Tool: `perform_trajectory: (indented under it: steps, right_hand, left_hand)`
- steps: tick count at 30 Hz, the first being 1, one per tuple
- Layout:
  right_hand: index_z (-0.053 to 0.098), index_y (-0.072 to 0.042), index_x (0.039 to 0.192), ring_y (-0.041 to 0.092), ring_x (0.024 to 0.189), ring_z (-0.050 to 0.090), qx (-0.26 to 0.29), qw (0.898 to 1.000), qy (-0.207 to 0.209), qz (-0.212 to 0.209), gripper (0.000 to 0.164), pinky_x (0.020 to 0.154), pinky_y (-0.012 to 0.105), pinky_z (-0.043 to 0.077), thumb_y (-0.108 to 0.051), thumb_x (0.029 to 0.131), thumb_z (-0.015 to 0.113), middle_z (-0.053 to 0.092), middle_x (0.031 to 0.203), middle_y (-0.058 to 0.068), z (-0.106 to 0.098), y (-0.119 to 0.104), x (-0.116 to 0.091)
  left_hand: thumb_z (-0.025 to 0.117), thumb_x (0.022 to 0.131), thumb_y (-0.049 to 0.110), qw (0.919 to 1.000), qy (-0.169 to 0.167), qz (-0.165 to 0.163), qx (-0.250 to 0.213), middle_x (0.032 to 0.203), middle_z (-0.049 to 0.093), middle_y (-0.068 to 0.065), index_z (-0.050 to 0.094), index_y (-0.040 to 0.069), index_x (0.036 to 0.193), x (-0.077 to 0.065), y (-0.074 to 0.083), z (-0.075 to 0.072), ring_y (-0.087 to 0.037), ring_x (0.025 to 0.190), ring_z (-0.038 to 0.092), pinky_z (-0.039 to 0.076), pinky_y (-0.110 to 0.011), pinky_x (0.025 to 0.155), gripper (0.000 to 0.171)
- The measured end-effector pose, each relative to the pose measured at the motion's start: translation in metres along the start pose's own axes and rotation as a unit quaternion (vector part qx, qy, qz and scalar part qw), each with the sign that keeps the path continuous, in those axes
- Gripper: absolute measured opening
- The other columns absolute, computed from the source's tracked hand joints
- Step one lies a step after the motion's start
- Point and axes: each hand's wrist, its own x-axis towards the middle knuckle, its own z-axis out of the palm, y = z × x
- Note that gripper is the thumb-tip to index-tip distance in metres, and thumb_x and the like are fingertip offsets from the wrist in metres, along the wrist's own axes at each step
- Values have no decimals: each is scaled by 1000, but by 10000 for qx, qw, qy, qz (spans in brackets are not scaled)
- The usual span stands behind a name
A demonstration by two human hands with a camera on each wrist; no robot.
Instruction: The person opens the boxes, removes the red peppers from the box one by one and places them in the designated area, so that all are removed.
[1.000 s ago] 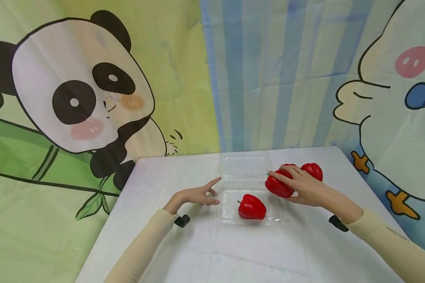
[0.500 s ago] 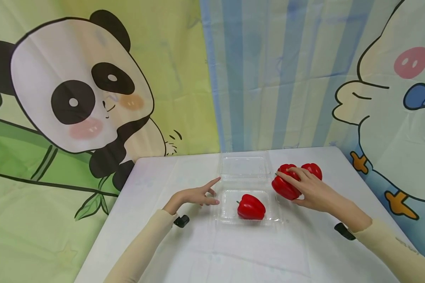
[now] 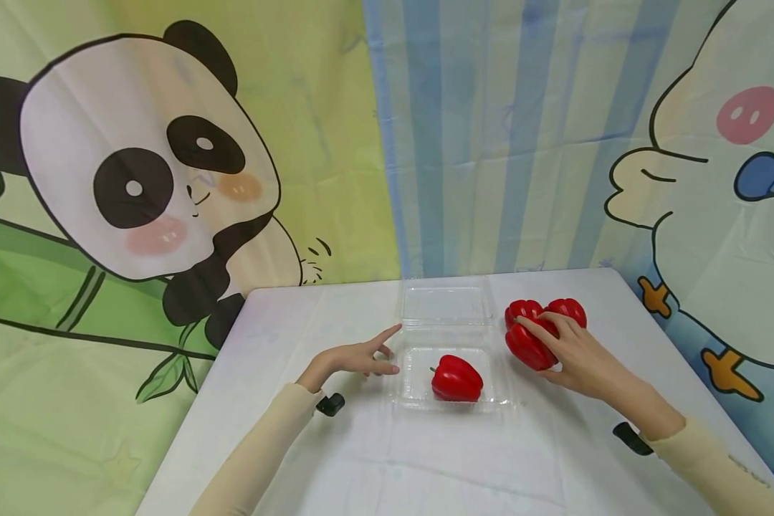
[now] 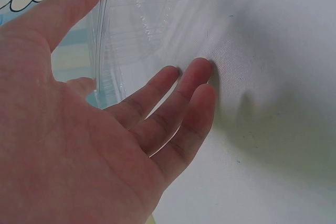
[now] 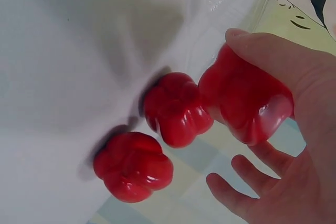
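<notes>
My right hand (image 3: 583, 358) pinches a red bell pepper (image 3: 530, 345) between thumb and fingers, to the right of a clear plastic clamshell box (image 3: 416, 373). In the right wrist view the held bell pepper (image 5: 247, 95) is beside two others, a nearer one (image 5: 177, 109) and a farther one (image 5: 133, 167). Another red bell pepper (image 3: 457, 378) lies on its side in the box's base, stem to the left. At the box's left edge is my left hand (image 3: 355, 357), index finger extended; in the left wrist view its thumb and fingers (image 4: 184, 135) are spread around the box wall.
The box's lid (image 3: 448, 304) lies folded back behind its base. Two red bell peppers (image 3: 524, 311) (image 3: 567, 311) stand at the back right of the white table (image 3: 387, 466). A printed curtain (image 3: 490, 143) hangs directly behind the table's back edge.
My right hand has carried the held bell pepper rightward, away from the box and towards the two bell peppers at the back right. My left hand has stayed in place.
</notes>
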Motion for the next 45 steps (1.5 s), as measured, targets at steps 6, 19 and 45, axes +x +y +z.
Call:
perform_trajectory:
  steps: [6,19,45]
  right_hand:
    - [33,-21,154,43,131,37,62,9997,88,197,121,82,58,57,-20,54,100,42,141,22,7,1,-4]
    - [29,-19,156,46,126,40,44,9962,398,774,123,83,63,55,-21,55,99,41,137,25,25,-4,-13]
    - [33,-10,151,50,119,43,82,9892,420,1399,115,83,66,53,-26,58,98,41,132,30,51,-8,-22]
  left_hand:
    - [68,92,50,10000,3,1,13,150,43,-15,-4,40,161,2,-3,0,-18,106,65,54,-41,82,100]
    - [68,93,50,10000,-2,22,11,150,43,-15,-4,40,161,1,-3,0,-19,107,64,55,-41,83,100]
    - [68,93,47,10000,29,25,5,149,45,-15,-4,38,161,3,-3,0,-18,107,64,54,-41,82,100]
